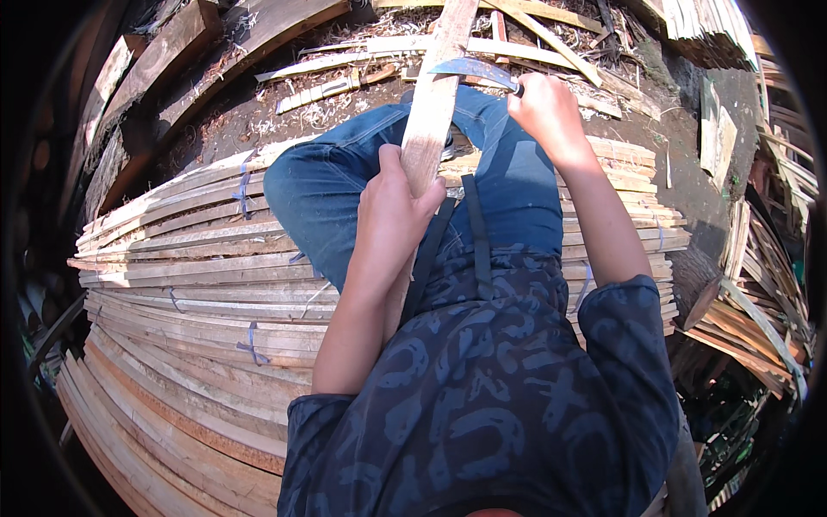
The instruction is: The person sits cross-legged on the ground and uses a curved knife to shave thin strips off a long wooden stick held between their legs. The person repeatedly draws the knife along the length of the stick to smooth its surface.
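A long, flat wooden slat [438, 99] runs away from my body between my legs, its near end passing under my left forearm. My left hand [394, 209] is closed around the slat close to my lap. In my right hand [546, 114], farther out and to the right, is the dark handle of a curved knife [476, 71]. Its blade points left and lies across the slat's upper face, well beyond my left hand. Whether the edge bites into the wood cannot be made out.
I sit on stacked wooden slats [207, 267] tied in bundles with blue strips. Thick timber beams [250, 60] lie at the far left. Wood strips [345, 60] and shavings litter the ground ahead. A log [696, 289] and piled offcuts [745, 345] are on the right.
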A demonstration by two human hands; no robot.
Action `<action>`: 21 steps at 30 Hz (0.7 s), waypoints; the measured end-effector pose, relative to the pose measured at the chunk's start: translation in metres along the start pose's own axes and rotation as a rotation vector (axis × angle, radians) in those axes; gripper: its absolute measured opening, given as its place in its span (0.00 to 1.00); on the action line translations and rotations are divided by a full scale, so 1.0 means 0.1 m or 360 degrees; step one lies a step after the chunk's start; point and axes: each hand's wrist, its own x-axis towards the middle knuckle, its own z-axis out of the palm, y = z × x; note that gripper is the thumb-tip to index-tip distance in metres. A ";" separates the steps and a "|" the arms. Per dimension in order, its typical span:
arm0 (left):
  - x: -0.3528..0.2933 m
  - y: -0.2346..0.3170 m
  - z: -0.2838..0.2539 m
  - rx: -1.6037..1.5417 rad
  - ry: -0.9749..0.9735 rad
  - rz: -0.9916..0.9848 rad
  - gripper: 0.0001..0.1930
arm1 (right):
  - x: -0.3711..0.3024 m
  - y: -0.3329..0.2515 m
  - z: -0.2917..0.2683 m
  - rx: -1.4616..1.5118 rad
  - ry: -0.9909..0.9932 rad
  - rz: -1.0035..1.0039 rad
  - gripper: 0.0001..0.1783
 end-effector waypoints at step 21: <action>-0.01 -0.05 0.10 -0.0061 -0.0101 -0.0074 0.24 | 0.23 0.24 0.22 -0.0191 0.0034 -0.0092 0.11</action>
